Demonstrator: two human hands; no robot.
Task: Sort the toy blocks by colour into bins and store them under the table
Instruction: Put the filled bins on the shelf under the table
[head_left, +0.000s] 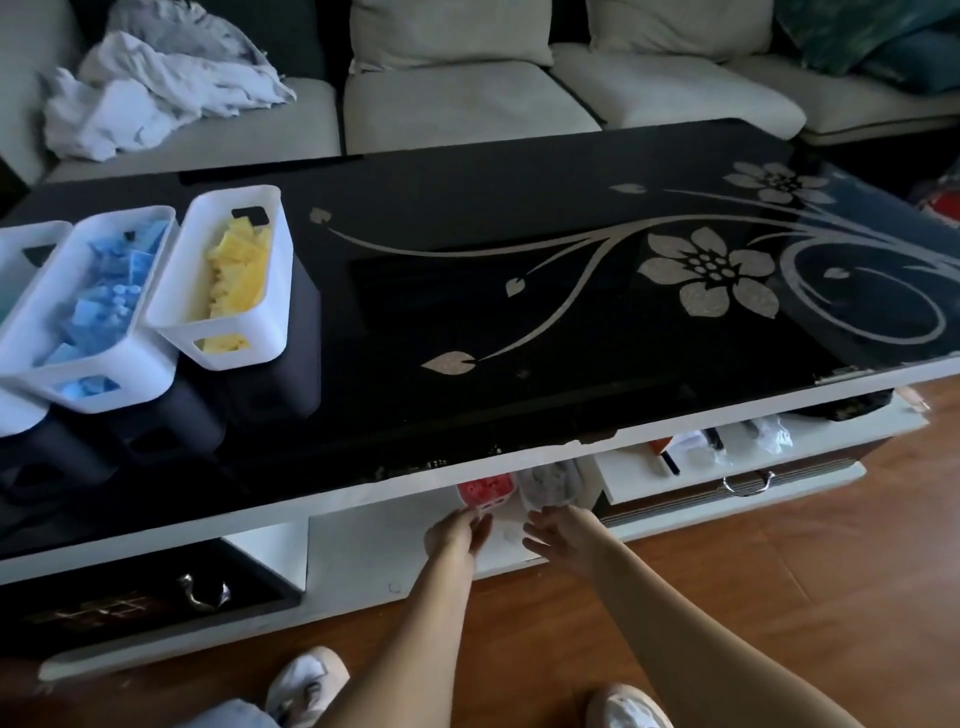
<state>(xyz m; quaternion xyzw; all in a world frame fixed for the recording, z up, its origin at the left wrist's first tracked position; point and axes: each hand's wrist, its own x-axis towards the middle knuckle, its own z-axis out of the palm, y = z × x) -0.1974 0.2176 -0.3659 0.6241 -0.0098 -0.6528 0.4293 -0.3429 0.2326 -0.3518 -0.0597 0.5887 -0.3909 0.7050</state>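
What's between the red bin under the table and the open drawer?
Head view: one bin of pale grey blocks, right beside the red bin, left of the open drawer.

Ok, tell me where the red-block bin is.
In the head view, the red-block bin sits on the shelf under the table, immediately left of the grey-block bin, just beyond the left hand.

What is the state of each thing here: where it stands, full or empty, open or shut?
yellow bin: on the table, holds yellow blocks.
blue bin: on the table, holds blue blocks.
red bin: under the table, holds red blocks.
grey bin: under the table, beside the red bin.
right drawer: pulled open.
left hand: open, fingers at red bin.
right hand: open, near grey bin.
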